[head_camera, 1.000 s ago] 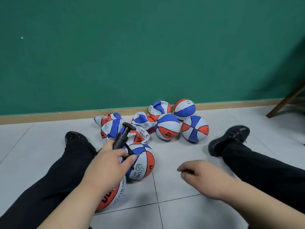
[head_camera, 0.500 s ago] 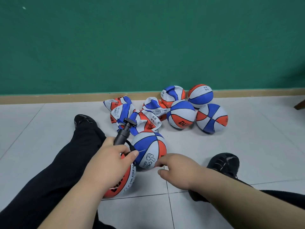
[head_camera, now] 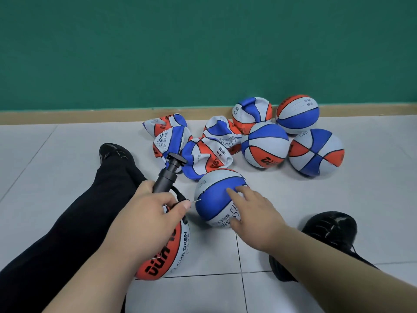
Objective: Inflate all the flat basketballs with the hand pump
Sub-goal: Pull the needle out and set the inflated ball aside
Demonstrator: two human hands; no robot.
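Now left hand (head_camera: 153, 213) fingers grip pump (head_camera: 167, 175) barrel; right hand (head_camera: 250, 211) fingers rest spread on ball (head_camera: 214, 199) right of pump. Prob. light, firm, rolls easily, so cup it topside.

Left hand (head_camera: 155, 213) grips the pump (head_camera: 167, 175); right hand (head_camera: 252, 213) reaches forward, fingers spread and relaxed.
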